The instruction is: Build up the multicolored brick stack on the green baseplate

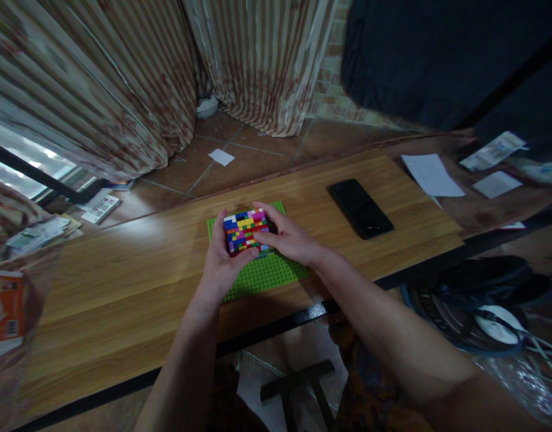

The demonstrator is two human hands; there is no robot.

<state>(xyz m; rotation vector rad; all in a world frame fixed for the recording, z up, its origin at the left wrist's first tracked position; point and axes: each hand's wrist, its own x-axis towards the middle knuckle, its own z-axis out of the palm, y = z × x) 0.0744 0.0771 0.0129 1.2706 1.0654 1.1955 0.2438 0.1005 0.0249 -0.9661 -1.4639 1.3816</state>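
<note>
A block of many-coloured toy bricks is gripped between my two hands, over the green studded baseplate. My left hand wraps its left side, thumb along the near edge. On the other side, my right hand holds the right end, its thumb lying across the front of the bricks and its fingers behind. Part of the baseplate is hidden under the bricks and hands. Whether the block touches the plate, I cannot tell.
A black smartphone lies on the wooden table, right of the baseplate. Papers lie beyond the table's right end. An orange and white box stands at the left. Striped curtains hang behind, above a tiled floor.
</note>
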